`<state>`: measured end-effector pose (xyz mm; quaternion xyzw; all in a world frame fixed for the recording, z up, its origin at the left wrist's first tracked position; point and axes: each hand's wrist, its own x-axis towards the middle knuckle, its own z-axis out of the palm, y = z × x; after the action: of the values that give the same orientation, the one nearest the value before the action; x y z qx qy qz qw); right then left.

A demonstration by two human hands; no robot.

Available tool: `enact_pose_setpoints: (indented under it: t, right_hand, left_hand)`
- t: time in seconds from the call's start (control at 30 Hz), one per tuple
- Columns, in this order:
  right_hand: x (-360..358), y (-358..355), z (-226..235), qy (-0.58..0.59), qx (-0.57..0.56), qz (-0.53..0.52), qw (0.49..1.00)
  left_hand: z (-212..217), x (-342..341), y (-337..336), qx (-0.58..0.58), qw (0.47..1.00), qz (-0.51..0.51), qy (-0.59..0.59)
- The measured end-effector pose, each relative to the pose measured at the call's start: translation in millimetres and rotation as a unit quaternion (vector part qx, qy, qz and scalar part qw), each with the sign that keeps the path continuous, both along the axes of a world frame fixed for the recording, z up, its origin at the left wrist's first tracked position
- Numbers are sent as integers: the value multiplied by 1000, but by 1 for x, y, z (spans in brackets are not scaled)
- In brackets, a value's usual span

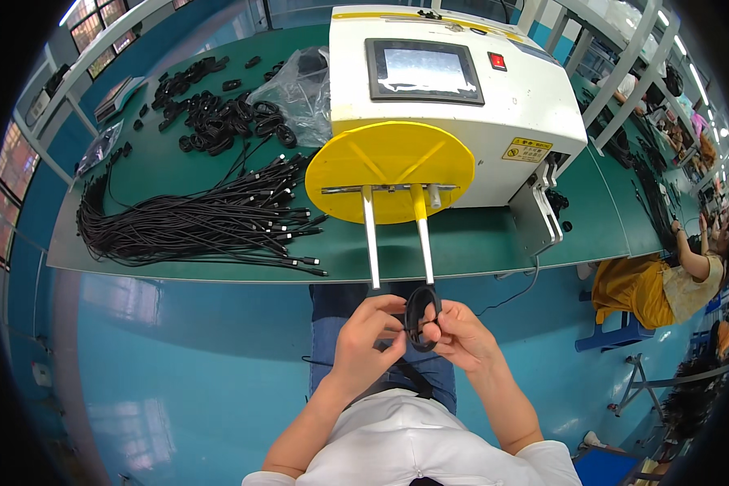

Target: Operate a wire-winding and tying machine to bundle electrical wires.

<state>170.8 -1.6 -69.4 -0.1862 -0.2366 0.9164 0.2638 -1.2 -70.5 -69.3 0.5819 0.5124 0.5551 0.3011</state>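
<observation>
In front of my body, just past the table's front edge, a black cable wound into an oval coil (414, 312) hangs upright between my hands. My right hand (464, 336) grips the coil's right side, thumb and fingers closed on it. On the other side my left hand (368, 340) is closed in a pinch at the coil's left edge; the exact strand between its fingertips is hidden. Just beyond the coil, two metal prongs (370, 235) stick out toward me from the yellow disc (356, 154) of a white winding machine (462, 130).
The green table (178, 265) bears a bundle of straight black cables (162, 227) at left, with a heap of coiled ones (219, 117) behind it. A clear plastic bag (300, 89) lies by the machine. Far right, another person (680, 283) sits on a blue stool (616, 334).
</observation>
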Motion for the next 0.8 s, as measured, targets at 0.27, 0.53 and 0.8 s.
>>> enact_pose_setpoints:
  t: [0.27, 0.53, 0.8]
  right_hand:
    - [0, 1, 1, 10, -17, 32, 999]
    - [-19, -3, 13, -190, 190, 10, 963]
    - [-20, -5, 9, -313, 328, 28, 891]
  left_hand:
    - [-21, -19, 7, 62, 998, -11, 25]
    - [-17, -1, 10, -87, 933, -112, -330]
    - [-36, -2, 1, -255, 830, -176, -464]
